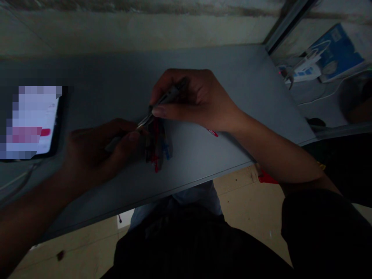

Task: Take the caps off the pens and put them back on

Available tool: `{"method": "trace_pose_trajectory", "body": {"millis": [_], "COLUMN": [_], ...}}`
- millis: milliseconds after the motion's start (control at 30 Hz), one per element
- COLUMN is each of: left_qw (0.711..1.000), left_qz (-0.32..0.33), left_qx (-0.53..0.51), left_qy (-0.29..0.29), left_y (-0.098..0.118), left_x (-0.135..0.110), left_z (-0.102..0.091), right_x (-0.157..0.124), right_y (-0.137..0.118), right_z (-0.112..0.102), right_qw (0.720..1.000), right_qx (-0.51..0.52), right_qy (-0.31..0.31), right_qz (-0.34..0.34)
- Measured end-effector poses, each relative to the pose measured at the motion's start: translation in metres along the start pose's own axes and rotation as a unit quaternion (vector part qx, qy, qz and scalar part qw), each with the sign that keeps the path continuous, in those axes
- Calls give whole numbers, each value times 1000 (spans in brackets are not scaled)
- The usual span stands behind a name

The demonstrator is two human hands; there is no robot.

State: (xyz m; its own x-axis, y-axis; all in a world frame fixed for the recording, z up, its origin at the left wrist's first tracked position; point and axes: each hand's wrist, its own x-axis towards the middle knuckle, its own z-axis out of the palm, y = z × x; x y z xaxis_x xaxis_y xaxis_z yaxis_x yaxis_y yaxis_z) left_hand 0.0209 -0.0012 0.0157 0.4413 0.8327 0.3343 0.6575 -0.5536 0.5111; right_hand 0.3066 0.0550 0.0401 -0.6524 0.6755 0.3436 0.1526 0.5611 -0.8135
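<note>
My right hand [197, 99] is closed on a grey slim tool [162, 101], gripped like a pen, its tip pointing down-left. My left hand [101, 149] is closed in a pinch just left of that tip, holding something small that I cannot make out. Under the tip, on the grey table [238, 77], lies a small flat transparent piece with red and blue wires or marks [158, 149]. A short red piece [213, 133] shows under my right wrist.
A lit phone [43, 124] lies at the table's left, with a cable [17, 182] near it. To the right, another surface carries a blue box [340, 52] and a white device [305, 69]. The table's front edge is close to my lap.
</note>
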Motion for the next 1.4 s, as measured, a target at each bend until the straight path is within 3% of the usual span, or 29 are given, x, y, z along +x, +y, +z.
{"method": "trace_pose_trajectory", "body": {"millis": [133,300,600,767,867,1033,1233,1300,1400], "left_qw": [1000,999,999,1000,999,999,997,997,999], "left_qz": [24,45,47,30,37,23,61,59,16], "left_qx": [-12,-1,-9,9,13,2,16,24,46], "left_qy": [-10,-8,6,2,11,-40,-40,-38,-17], "left_y": [-2,-9,-6,-7,-7,0,2,3,4], "left_x": [-4,-10,-7,-8,-9,-5,1,2,3], "left_z": [-1,1,2,3,2,-2,0,1,-1], "right_x": [6,7,6,7,6,4,3,2,2], "right_y": [2,-13,-7,-2,2,5,-6,-5,1], "right_z": [2,-3,-5,-7,-4,6,0,-4,-8], "right_qw": [990,977,969,980,988,994,995,994,995], "right_qx": [129,188,239,182,148,106,27,39,86], "right_qy": [47,23,50,68,38,-22,-38,-47,-22], "right_qz": [27,100,49,31,30,12,89,95,51]}}
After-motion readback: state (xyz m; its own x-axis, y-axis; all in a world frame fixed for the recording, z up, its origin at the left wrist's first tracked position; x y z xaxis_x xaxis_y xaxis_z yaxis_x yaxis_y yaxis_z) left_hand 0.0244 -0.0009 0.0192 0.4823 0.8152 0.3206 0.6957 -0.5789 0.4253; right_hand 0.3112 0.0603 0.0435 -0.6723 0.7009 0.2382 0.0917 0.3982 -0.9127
